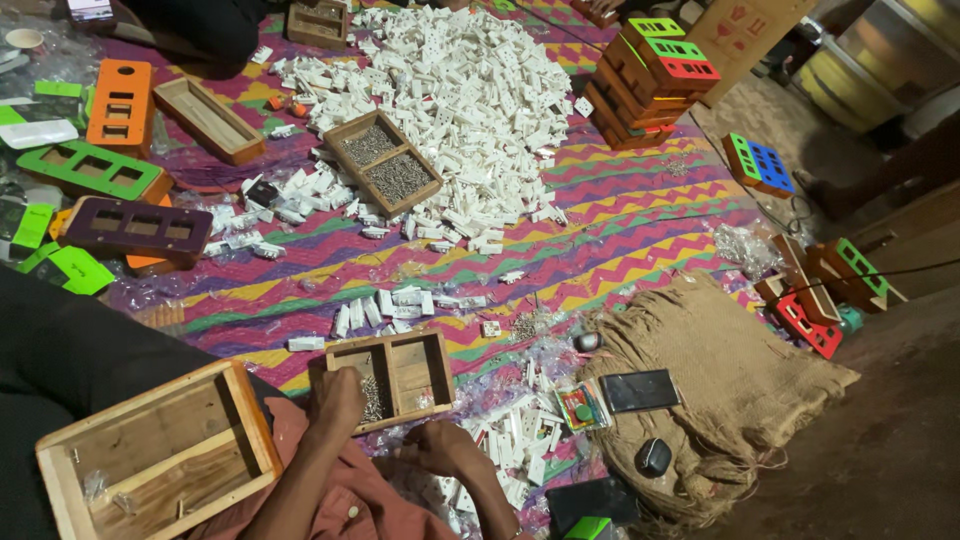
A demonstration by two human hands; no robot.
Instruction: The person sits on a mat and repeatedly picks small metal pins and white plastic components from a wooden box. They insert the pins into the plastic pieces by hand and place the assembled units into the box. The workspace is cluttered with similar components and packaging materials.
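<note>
The big heap of white plastic parts [450, 100] covers the far half of the zigzag mat [620, 240], with a two-part wooden tray of screws [383, 163] resting at its near edge, and a burlap sack [720, 390] lies at the right carrying a dark phone [640, 390]. Nearer to the person, an open wooden box [160, 460] stands at the left, just beside a small divided wooden tray [395, 375] that holds small metal screws [372, 398] in its left compartment. To do this picking well, I think it is better to take only a few screws with the fingertips, so that none falls into the mat, and to keep the tray flat and close to the working hand. The left hand [337, 398] is dipped into this left compartment, the fingers curled down over the screws; whether it already pinches some I cannot tell. The right hand [440, 450] is half clenched, low, just in front of the tray and above scattered white pieces [520, 440]; it seems to grip something small, but the object is hidden.
</note>
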